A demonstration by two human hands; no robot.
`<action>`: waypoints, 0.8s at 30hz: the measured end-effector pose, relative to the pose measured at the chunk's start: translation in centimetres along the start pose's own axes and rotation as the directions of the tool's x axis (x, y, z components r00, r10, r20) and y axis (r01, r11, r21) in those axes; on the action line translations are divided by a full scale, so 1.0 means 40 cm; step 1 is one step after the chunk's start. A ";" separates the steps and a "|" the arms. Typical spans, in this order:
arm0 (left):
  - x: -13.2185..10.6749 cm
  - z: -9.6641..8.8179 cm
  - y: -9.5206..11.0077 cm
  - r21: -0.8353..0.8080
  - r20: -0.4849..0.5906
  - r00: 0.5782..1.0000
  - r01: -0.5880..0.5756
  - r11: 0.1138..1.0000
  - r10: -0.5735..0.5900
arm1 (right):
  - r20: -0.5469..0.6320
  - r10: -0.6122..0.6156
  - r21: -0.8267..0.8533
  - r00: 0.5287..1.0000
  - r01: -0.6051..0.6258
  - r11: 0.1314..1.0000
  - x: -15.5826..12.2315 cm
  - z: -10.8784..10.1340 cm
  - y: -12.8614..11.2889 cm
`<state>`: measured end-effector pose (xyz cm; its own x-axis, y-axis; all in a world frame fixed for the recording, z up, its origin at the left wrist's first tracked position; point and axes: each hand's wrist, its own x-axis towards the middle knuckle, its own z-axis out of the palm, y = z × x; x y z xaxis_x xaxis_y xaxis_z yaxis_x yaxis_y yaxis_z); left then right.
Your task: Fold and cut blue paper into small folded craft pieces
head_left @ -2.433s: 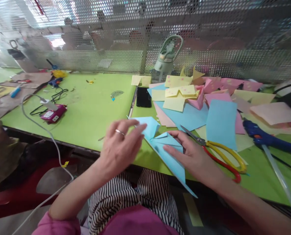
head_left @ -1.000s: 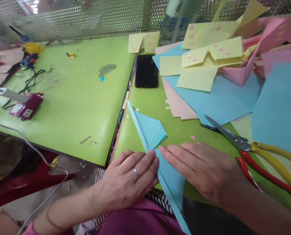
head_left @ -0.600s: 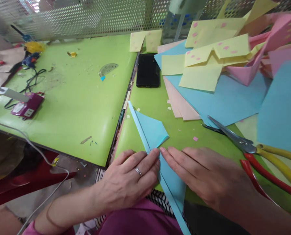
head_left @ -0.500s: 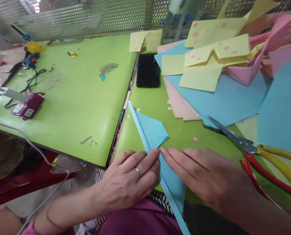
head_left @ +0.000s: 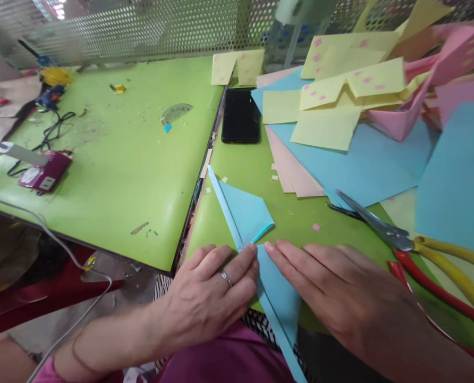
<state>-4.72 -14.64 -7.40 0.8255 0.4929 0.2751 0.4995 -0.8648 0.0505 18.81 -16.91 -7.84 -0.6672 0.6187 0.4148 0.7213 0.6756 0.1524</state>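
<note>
A folded light-blue paper point(head_left: 248, 218) lies on the green table point(head_left: 133, 175), long and pointed, running from upper left down over the table's near edge. My left hand point(head_left: 209, 290), with a ring, presses flat on its left side, fingers stretched out. My right hand point(head_left: 340, 287) lies flat on the paper's right side, fingertips almost meeting the left hand's at the fold. Neither hand grips anything.
Scissors point(head_left: 400, 242) with yellow and red handles lie to the right. A black phone point(head_left: 240, 116) sits beyond the paper. Blue, yellow and pink sheets point(head_left: 340, 138) pile up at the right. A magenta device point(head_left: 43, 173) with cables lies far left. A perforated metal screen point(head_left: 121, 26) backs the table.
Since 2.4 s ago the view came closer and both hands went from handling the paper to pressing it flat. Over the last second my right hand slid slightly right; otherwise little moved.
</note>
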 end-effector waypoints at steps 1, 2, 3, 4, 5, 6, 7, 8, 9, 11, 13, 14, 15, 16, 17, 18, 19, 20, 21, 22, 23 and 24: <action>0.000 0.000 0.000 -0.001 -0.004 1.000 0.001 1.000 -0.001 | 0.002 0.007 -0.002 1.000 -0.007 1.000 0.000 -0.002 -0.002; 0.000 0.002 0.001 -0.004 -0.012 1.000 0.000 1.000 -0.001 | -0.003 0.016 -0.005 1.000 -0.016 1.000 -0.001 -0.004 -0.003; -0.001 0.005 0.001 -0.007 -0.022 1.000 0.003 1.000 -0.003 | -0.001 0.025 -0.004 1.000 -0.025 1.000 0.000 -0.006 -0.004; -0.003 0.008 0.000 -0.010 -0.030 1.000 0.007 1.000 -0.008 | 0.008 0.041 -0.004 0.999 -0.041 0.999 0.000 -0.008 -0.004; -0.004 0.012 0.000 -0.013 -0.038 0.999 0.010 1.000 -0.011 | 0.010 0.062 -0.001 0.998 -0.062 0.998 0.000 -0.010 -0.003; -0.006 0.016 0.000 -0.016 -0.043 0.999 0.013 1.000 -0.014 | 0.001 0.090 0.007 0.996 -0.090 0.996 0.000 -0.012 0.000; -0.008 0.019 -0.001 -0.019 -0.047 0.999 0.014 1.000 -0.015 | -0.009 0.118 0.028 0.993 -0.118 0.993 0.000 -0.015 0.003; -0.010 0.021 -0.002 -0.021 -0.050 0.999 0.013 1.000 -0.014 | -0.022 0.146 0.063 0.989 -0.144 0.988 0.000 -0.018 0.008; -0.011 0.023 -0.002 -0.021 -0.052 0.999 0.010 1.000 -0.011 | -0.035 0.173 0.100 0.984 -0.168 0.981 0.000 -0.020 0.013; -0.012 0.025 -0.003 -0.022 -0.056 0.998 0.006 1.000 -0.007 | -0.055 0.221 0.155 0.974 -0.210 0.965 -0.001 -0.024 0.022; -0.012 0.025 -0.003 -0.024 -0.056 0.998 0.004 1.000 -0.005 | -0.045 0.251 0.154 0.967 -0.242 0.958 0.000 -0.024 0.026; -0.013 0.025 -0.003 -0.025 -0.057 0.998 0.002 1.000 -0.004 | -0.050 0.255 0.139 0.966 -0.246 0.959 0.000 -0.022 0.026; -0.013 0.025 -0.002 -0.027 -0.060 0.998 0.003 1.000 -0.005 | -0.053 0.252 0.128 0.966 -0.243 0.961 0.000 -0.019 0.025; -0.013 0.025 -0.002 -0.026 -0.062 0.998 0.007 1.000 -0.008 | -0.050 0.240 0.123 0.969 -0.233 0.965 0.000 -0.016 0.024; -0.014 0.025 -0.001 -0.023 -0.066 0.998 0.010 1.000 -0.011 | -0.034 0.223 0.119 0.974 -0.218 0.969 0.000 -0.013 0.022; -0.013 0.024 0.000 -0.018 -0.067 0.998 0.013 1.000 -0.014 | -0.011 0.205 0.113 0.979 -0.203 0.973 0.000 -0.011 0.020; -0.012 0.023 0.001 -0.014 -0.064 0.998 0.016 1.000 -0.016 | 0.018 0.189 0.104 0.982 -0.190 0.976 0.001 -0.011 0.019; -0.010 0.021 0.001 -0.011 -0.052 0.999 0.015 1.000 -0.015 | 0.047 0.172 0.092 0.984 -0.176 0.980 0.001 -0.011 0.018; -0.007 0.018 0.001 -0.010 -0.036 0.999 0.009 1.000 -0.009 | 0.064 0.153 0.076 0.986 -0.158 0.984 0.002 -0.012 0.018; -0.003 0.016 0.001 -0.012 -0.018 1.000 -0.002 1.000 0.001 | 0.064 0.136 0.057 0.989 -0.140 0.988 0.002 -0.012 0.018; 0.000 0.014 0.000 -0.016 0.001 1.000 -0.013 1.000 0.013 | 0.051 0.126 0.038 0.991 -0.128 0.991 0.002 -0.013 0.019; 0.004 0.012 -0.001 -0.020 0.017 1.000 -0.025 0.999 0.026 | 0.037 0.115 0.024 0.993 -0.116 0.993 0.002 -0.013 0.019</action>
<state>-4.48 -14.47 -7.80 0.8422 0.4721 0.2604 0.4733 -0.8787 0.0625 19.38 -16.56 -7.22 -0.5866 0.7065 0.3959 0.7889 0.6090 0.0820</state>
